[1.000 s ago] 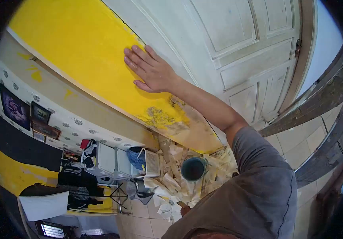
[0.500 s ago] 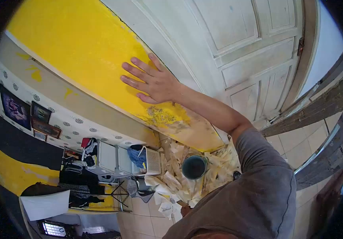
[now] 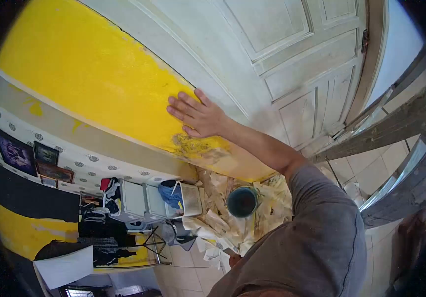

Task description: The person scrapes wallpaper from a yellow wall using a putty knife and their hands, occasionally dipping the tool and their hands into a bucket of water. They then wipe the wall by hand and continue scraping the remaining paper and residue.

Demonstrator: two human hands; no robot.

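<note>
My right hand (image 3: 198, 115) lies with its palm against the yellow wall (image 3: 84, 69), fingers stretched out and a little apart, holding nothing. Just below it is a rough, dark-stained patch (image 3: 192, 144) where the yellow surface is worn. Low in the view my left hand (image 3: 234, 260) shows in part beside the grey shirt. It is closed on what looks like a flat scraper (image 3: 228, 252). A dark green bucket (image 3: 242, 202) stands on the floor among torn, pale scraps (image 3: 214, 220).
A pale panelled door (image 3: 292, 74) is beyond the wall's edge. White baskets (image 3: 191, 200) with cloth, a black rack (image 3: 154, 242) and dark hanging clothes (image 3: 99, 232) are at the lower left. Worn beams (image 3: 376, 133) cross the right side.
My right hand has moved along the wall towards the stained patch, and its fingers are closer together. The view has shifted slightly, and more of the scraper in my left hand shows.
</note>
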